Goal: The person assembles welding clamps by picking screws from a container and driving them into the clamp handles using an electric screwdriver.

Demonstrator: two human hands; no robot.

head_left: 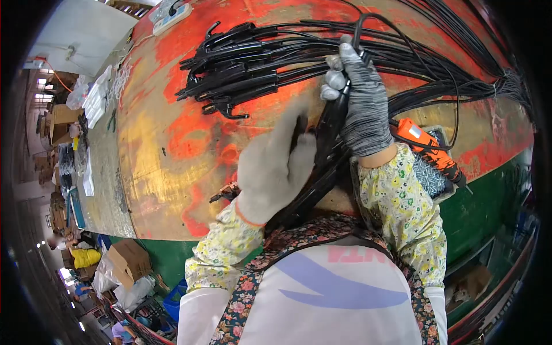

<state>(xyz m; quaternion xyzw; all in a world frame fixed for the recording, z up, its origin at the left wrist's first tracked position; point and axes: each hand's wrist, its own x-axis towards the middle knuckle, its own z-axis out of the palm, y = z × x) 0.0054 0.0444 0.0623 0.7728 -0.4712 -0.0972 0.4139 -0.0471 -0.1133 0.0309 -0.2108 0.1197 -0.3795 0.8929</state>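
My right hand (365, 98), in a grey striped glove, has its fingers wrapped round a black cable (357, 35) above a black handle (332, 118). Beside that handle, on its left, my left hand (277, 167) wears a pale glove; its fingers are spread and blurred by motion, with nothing seen in them. More black handles and cables (322, 184) lie below the hands, close to the apron. Across the upper table rests a bundle of black cables with black clamp-like handles (230, 77), some with hooked ends.
An orange power tool (422, 144) lies over a tray of screws (428, 175) on the right. A small copper-coloured part (225, 192) is near my left wrist. Coiled cables (454, 34) fill the upper right. A power strip (172, 18) sits at the worn red table's (155, 144) top edge.
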